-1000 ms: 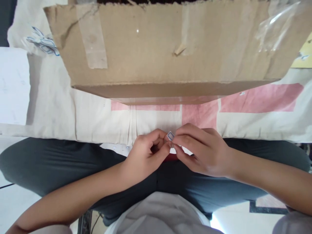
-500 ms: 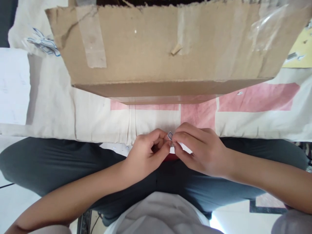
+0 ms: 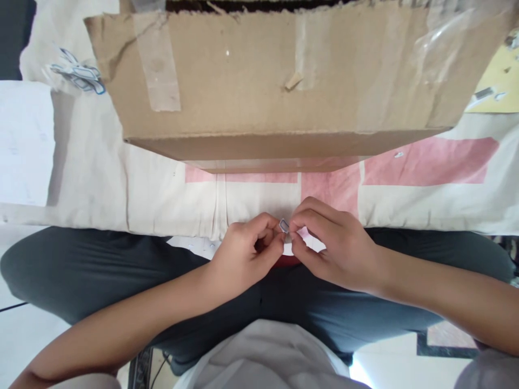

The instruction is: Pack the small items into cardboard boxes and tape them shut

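Both my hands meet over my lap, just in front of a cream cloth [image 3: 162, 194]. My left hand [image 3: 243, 256] is curled, its thumb and forefinger pinching a tiny white sticker with a blue outline [image 3: 284, 225]. My right hand [image 3: 330, 251] is curled too, its fingertips pinched on the same sticker from the right. A white backing sheet [image 3: 312, 243] peeks out beneath my right fingers.
A large taped cardboard box [image 3: 279, 81] stands on the cloth right ahead. A small heap of blue-outlined paper scraps [image 3: 79, 75] lies at the far left. Pink rectangles [image 3: 430, 162] mark the cloth at the right. My dark-trousered legs [image 3: 81, 270] spread to both sides.
My right fingers have lifted slightly and shifted, showing more of the white sheet beneath. The left hand has hardly moved. The view has drifted a little.
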The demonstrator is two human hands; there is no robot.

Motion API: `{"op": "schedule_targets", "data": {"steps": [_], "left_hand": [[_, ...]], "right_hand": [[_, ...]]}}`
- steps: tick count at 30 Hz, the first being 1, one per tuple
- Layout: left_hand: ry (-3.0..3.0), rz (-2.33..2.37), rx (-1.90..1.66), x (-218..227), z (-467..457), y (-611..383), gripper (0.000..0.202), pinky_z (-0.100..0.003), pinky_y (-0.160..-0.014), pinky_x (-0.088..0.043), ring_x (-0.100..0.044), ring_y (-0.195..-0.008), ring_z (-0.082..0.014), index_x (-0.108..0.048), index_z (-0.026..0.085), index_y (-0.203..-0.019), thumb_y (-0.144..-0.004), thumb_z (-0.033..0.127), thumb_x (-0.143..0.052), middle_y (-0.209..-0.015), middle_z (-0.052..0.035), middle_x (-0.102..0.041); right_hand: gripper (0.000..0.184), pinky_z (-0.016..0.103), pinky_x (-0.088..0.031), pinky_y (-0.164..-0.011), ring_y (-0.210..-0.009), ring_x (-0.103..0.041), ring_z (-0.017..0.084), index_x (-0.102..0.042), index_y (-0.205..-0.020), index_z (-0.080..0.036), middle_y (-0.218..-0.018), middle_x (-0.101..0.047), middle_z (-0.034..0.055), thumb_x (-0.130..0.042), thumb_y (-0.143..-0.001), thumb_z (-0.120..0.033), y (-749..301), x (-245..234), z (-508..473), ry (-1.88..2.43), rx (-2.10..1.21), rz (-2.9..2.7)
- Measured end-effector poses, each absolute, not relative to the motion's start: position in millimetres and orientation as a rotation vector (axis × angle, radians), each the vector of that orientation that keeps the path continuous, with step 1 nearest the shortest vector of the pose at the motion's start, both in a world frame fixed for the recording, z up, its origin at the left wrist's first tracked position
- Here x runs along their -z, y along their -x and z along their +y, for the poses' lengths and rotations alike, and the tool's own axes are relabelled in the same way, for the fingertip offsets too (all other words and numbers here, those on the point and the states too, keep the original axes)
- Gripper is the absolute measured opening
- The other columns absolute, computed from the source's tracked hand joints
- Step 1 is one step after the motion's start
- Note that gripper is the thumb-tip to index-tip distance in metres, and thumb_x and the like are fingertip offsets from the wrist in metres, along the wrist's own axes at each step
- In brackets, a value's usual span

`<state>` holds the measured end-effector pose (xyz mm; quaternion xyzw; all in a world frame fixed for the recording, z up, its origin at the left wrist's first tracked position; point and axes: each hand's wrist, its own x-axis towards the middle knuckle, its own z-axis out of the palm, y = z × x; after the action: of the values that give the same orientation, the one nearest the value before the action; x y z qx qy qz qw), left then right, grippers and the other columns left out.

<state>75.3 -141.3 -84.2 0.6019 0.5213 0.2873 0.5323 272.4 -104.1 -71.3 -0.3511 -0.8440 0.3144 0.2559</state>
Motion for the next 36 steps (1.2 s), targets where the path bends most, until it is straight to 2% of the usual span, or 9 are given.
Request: {"op": "schedule_targets", "data": {"steps": [10, 16, 20, 25, 31, 36], "left_hand": [[-1.411, 1.213, -0.641, 82, -139, -75, 0.006, -0.015, -0.050, -0.032, -0.039, -0.049, -0.0038, -0.056, 0.018, -0.085, -0.087, 0.012, -0.055, -0.055, 0.0105, -0.046], [-1.405, 1.207, -0.618, 81, -138, -74, 0.006, -0.015, -0.050, -0.031, -0.037, -0.050, -0.0042, -0.056, 0.017, -0.084, -0.087, 0.012, -0.054, -0.056, 0.0099, -0.046], [-1.394, 1.186, -0.617, 81, -138, -74, 0.009, -0.015, -0.050, -0.029, -0.033, -0.049, -0.0034, -0.054, 0.017, -0.083, -0.086, 0.009, -0.053, -0.055, 0.0115, -0.042], [-1.376, 1.190, -0.610, 81, -136, -74, 0.010, -0.015, -0.050, -0.029, -0.032, -0.050, -0.0033, -0.053, 0.018, -0.082, -0.085, 0.009, -0.053, -0.055, 0.0118, -0.042], [-1.378, 1.192, -0.597, 81, -136, -73, 0.009, -0.015, -0.050, -0.029, -0.031, -0.050, -0.0037, -0.054, 0.018, -0.082, -0.085, 0.009, -0.053, -0.055, 0.0117, -0.039], [-1.373, 1.190, -0.593, 78, -135, -72, 0.010, -0.015, -0.049, -0.027, -0.031, -0.050, -0.0032, -0.052, 0.018, -0.079, -0.082, 0.008, -0.053, -0.055, 0.0115, -0.039]], "right_hand": [[0.013, 0.020, -0.039, -0.053, -0.059, -0.045, 0.007, -0.058, -0.078, -0.017, -0.074, -0.057, -0.0017, -0.056, -0.080, -0.005, -272, 64, -96, 1.086, -1.219, -2.110], [0.009, 0.020, -0.036, -0.048, -0.054, -0.046, 0.008, -0.057, -0.074, -0.018, -0.062, -0.054, -0.0045, -0.058, -0.079, -0.010, -272, 60, -91, 1.299, -1.779, -1.802], [0.008, 0.021, -0.034, -0.049, -0.057, -0.046, 0.009, -0.057, -0.073, -0.017, -0.063, -0.054, -0.0033, -0.059, -0.081, -0.018, -273, 60, -86, 1.364, -2.068, -1.599], [0.011, 0.023, -0.030, -0.050, -0.058, -0.042, 0.009, -0.057, -0.073, -0.018, -0.065, -0.051, -0.0035, -0.060, -0.080, -0.025, -273, 59, -80, 1.416, -2.172, -1.503], [0.011, 0.023, -0.022, -0.047, -0.053, -0.031, 0.006, -0.056, -0.070, -0.018, -0.059, -0.042, -0.0065, -0.060, -0.077, -0.025, -273, 59, -78, 1.421, -2.213, -1.421], [0.009, 0.024, -0.020, -0.046, -0.051, -0.033, 0.006, -0.056, -0.070, -0.019, -0.058, -0.042, -0.0064, -0.060, -0.076, -0.024, -275, 62, -78, 1.431, -2.244, -1.350]]}}
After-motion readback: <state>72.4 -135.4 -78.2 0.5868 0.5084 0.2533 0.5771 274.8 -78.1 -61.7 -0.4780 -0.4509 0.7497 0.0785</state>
